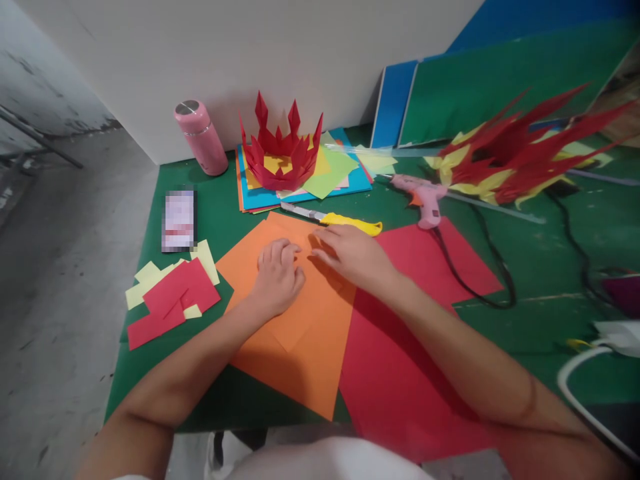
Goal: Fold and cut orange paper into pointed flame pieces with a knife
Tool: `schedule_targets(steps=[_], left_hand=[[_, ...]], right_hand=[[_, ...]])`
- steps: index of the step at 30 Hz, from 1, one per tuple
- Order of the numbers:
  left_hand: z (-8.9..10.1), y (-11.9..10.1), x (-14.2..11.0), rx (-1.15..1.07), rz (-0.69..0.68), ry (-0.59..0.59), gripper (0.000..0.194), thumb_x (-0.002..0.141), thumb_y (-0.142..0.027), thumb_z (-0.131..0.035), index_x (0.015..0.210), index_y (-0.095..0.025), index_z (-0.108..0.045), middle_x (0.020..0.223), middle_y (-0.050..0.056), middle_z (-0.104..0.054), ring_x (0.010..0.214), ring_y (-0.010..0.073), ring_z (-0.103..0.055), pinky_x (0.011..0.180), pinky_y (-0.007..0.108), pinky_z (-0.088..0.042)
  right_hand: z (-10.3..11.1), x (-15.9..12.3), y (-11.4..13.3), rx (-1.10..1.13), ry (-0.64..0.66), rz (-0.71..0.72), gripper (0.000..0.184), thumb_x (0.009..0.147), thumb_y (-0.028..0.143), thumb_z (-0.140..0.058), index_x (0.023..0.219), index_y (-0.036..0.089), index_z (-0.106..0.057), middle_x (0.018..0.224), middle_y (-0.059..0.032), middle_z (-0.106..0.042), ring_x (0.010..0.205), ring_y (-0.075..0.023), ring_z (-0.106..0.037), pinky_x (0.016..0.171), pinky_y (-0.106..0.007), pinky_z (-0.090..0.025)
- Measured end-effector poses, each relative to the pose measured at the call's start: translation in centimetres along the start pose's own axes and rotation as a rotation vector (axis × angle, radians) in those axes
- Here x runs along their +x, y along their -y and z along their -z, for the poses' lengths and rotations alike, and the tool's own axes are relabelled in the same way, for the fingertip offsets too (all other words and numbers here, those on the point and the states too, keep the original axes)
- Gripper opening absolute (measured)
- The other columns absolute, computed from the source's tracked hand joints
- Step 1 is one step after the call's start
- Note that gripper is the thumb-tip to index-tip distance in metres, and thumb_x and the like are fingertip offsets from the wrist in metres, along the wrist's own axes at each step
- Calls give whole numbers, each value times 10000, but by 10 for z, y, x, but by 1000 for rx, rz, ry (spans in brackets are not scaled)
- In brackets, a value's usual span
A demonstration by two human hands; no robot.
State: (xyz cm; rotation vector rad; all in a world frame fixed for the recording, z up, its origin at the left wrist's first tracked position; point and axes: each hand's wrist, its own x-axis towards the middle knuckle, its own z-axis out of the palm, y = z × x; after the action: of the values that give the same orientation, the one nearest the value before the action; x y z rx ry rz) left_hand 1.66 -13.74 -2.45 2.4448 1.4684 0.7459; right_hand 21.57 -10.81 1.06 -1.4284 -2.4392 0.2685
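Observation:
A large orange paper sheet (300, 347) lies on the green table (550, 320), partly over a red sheet (400, 373). My left hand (277, 277) rests on the orange sheet as a loose fist, knuckles pressing down on it. My right hand (353, 253) lies beside it on the same sheet, its fingers stretched flat and pointing left along what looks like a fold. A yellow utility knife (345, 222) with its blade out sits just beyond my right hand.
A red paper crown (280, 157) stands on a stack of coloured sheets (340, 177). There is a pink bottle (201, 138) at the back left, a phone (179, 220), paper scraps (173, 297), a pink glue gun (425, 197) with black cable, and a red-yellow paper spray (515, 157).

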Motion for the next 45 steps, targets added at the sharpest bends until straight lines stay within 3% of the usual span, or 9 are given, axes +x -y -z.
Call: schedule_targets(steps=[5, 13, 18, 22, 26, 30, 36, 39, 45], left_hand=[[-1, 0, 0, 39, -71, -20, 312, 855, -153, -455, 1165, -167, -484, 1180, 157, -541, 1119, 286, -525, 983, 491, -437], [1, 0, 1, 22, -90, 0, 349, 869, -188, -471, 1217, -190, -444, 1219, 160, -536, 1152, 301, -521, 1006, 550, -439], [-1, -4, 1, 1, -13, -21, 390, 852, -234, -520, 1230, -194, -434, 1299, 178, -490, 1338, 359, -401, 1111, 620, -338], [-4, -2, 1, -13, 10, 17, 398, 889, -320, -528, 1258, -218, -421, 1344, 179, -477, 1412, 371, -348, 1133, 649, -299], [-8, 2, 0, -29, -13, 24, 600, 865, -559, -613, 1299, -201, -406, 1371, 213, -469, 1423, 399, -349, 1118, 671, -306], [-10, 4, -1, -37, -43, -36, 711, 830, -616, -662, 1318, -174, -393, 1387, 236, -460, 1413, 403, -372, 1133, 660, -313], [-6, 3, -1, -64, -43, -27, 685, 849, -616, -652, 1334, -222, -373, 1431, 201, -427, 1419, 360, -379, 1142, 598, -368], [1, 2, 0, -114, -14, -45, 650, 874, -591, -633, 1340, -238, -349, 1428, 191, -418, 1398, 340, -404, 1107, 564, -418], [17, 13, 9, -40, 142, -55, 688, 845, -580, -664, 1360, -221, -382, 1445, 199, -416, 1355, 361, -422, 1079, 576, -421]], right_hand=[[-7, -12, 11, 163, -4, -67, 444, 904, 311, -601, 1339, 217, -585, 1174, -142, -675, 1078, -327, -625, 902, -481, -514], [-9, -5, -4, 596, -3, -323, 598, 817, 266, -647, 1392, 238, -486, 990, -56, -669, 665, -163, -625, 601, -313, -505], [1, -9, 0, 254, -13, -282, 431, 824, 301, -662, 1239, 196, -615, 931, -95, -717, 765, -245, -663, 651, -357, -493], [5, -13, 10, 188, -20, -242, 455, 839, 301, -650, 1281, 202, -596, 909, -98, -729, 811, -274, -681, 656, -363, -500], [5, -14, 12, 356, 22, -287, 546, 795, 273, -689, 1320, 222, -548, 1016, -99, -706, 896, -266, -686, 740, -383, -537], [2, -12, 5, 601, 4, -342, 640, 753, 291, -736, 1342, 250, -491, 1148, -108, -655, 958, -246, -675, 774, -380, -545], [0, -8, 1, 838, 110, -301, 554, 842, 355, -652, 1352, 257, -458, 804, 23, -590, 633, -152, -568, 554, -284, -444], [6, -7, -2, 787, -33, -295, 434, 866, 314, -597, 1285, 258, -499, 769, 24, -575, 632, -157, -557, 582, -297, -437], [21, -10, -42, 313, -451, -419, 297, 879, 280, -553, 1173, 247, -576, 966, -95, -664, 856, -270, -633, 705, -404, -481]])
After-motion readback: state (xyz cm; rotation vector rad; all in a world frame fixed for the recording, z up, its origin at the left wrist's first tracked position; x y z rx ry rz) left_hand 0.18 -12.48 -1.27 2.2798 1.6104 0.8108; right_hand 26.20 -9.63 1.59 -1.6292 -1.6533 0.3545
